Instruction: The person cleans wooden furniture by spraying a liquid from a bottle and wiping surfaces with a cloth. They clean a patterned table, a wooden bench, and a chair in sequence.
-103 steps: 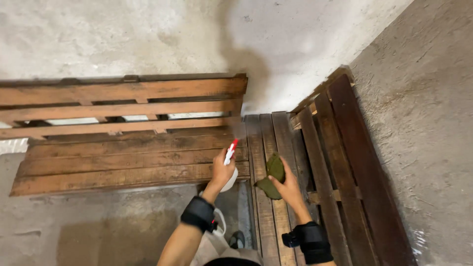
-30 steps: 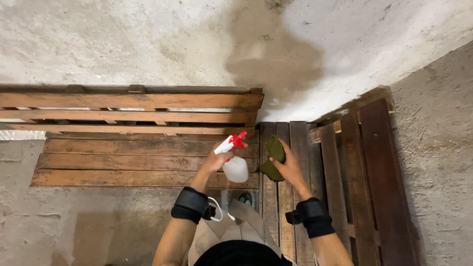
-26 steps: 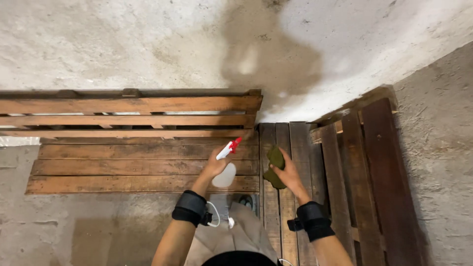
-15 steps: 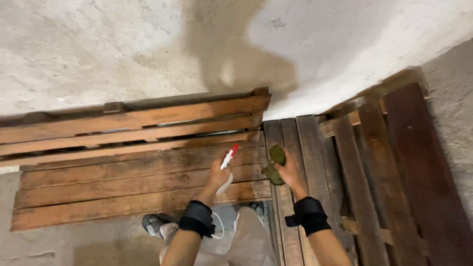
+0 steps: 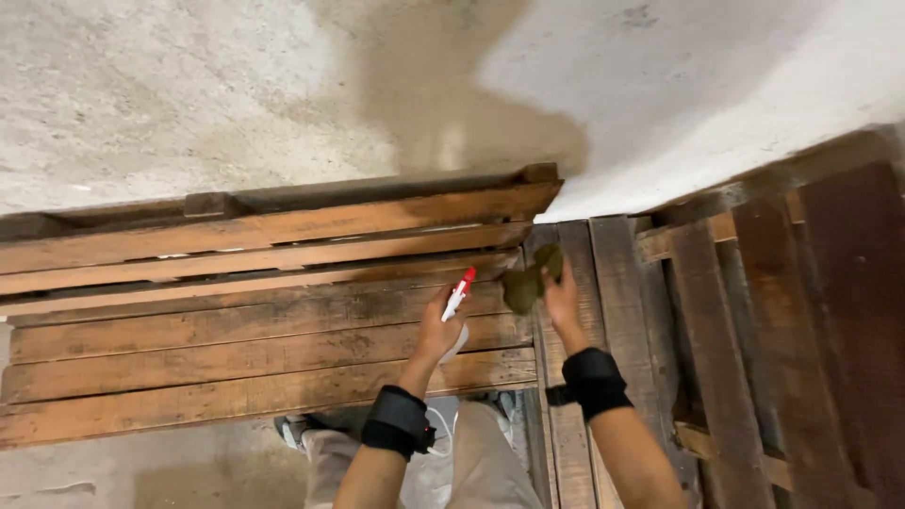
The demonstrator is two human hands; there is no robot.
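My left hand (image 5: pixel 436 332) grips a white spray bottle with a red nozzle (image 5: pixel 458 300), held over the brown slats of a wooden pallet bench seat (image 5: pixel 236 358). My right hand (image 5: pixel 563 300) presses a crumpled green cloth (image 5: pixel 528 281) onto the vertical planks (image 5: pixel 551 415) in the corner where two pallet seats meet. Both wrists wear black bands. The bottle's lower body is partly hidden behind my left hand.
A pallet backrest (image 5: pixel 283 226) runs along the rough pale wall (image 5: pixel 283 85). A second darker pallet seat and backrest (image 5: pixel 754 339) stand at the right. My legs and one shoe (image 5: pixel 294 432) show on the concrete floor (image 5: pixel 141 471) below.
The view tilted and shifted. The spray bottle came down from a raised position to lie low against the seat. The cloth hand stayed at the corner planks, moving slightly up.
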